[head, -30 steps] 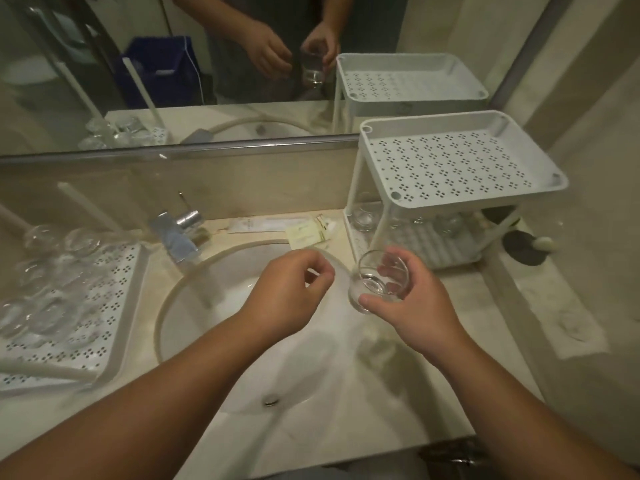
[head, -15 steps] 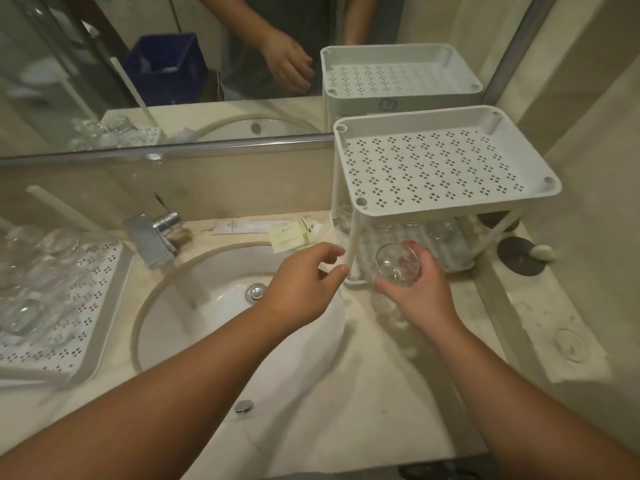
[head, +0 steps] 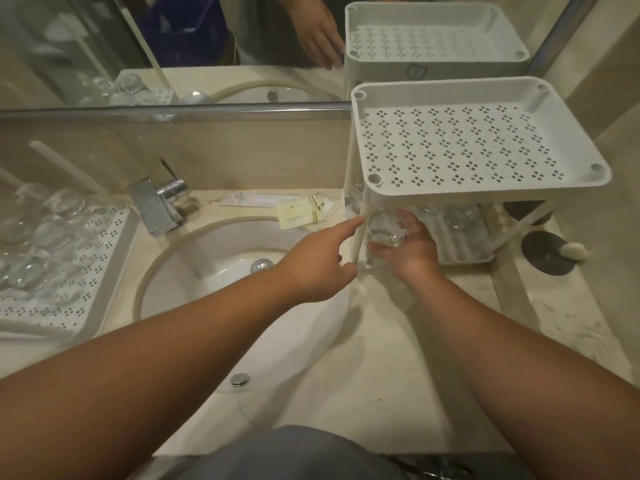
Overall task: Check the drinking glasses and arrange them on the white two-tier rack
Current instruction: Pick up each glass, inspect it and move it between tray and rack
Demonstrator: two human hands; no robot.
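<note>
A: Head view: right hand point(head: 412, 252) wrapped around a drinking glass point(head: 386, 232), fingers curled behind it, mouth up and tipped a little toward the camera. Now under the near-left corner of the upper tier point(head: 485, 147), at the front edge of the lower tier point(head: 464, 247). A second ago, held out over the sink point(head: 242, 271), clear of the rack point(head: 363, 209).

B: And the left hand point(head: 322, 265)?

A: Empty, half open, forefinger stretched out to touch the rack's front-left post, thumb tucked below. Half a second back, just short of that post; before that, loosely closed beside the glass.

B: Meaning for the job?

A: Checking of this glass probably finished; placing begun. Left hand likely steadying the frame while the right slides in.

B: Room on the lower tier?

A: Just beyond the right hand, two or three clear glasses already standing at the back, partly hidden by the upper tier. Free space at the front left, right where the glass hangs. Whether resting on the tier yet or only near it: impossible to tell.

B: Farther out?

A: Upper tier bare above both hands. Well to the left of the left hand, past the tap point(head: 162, 202), a flat perforated tray point(head: 104, 258) crowded with more glasses point(head: 38, 244). Plenty left to check and move.
</note>
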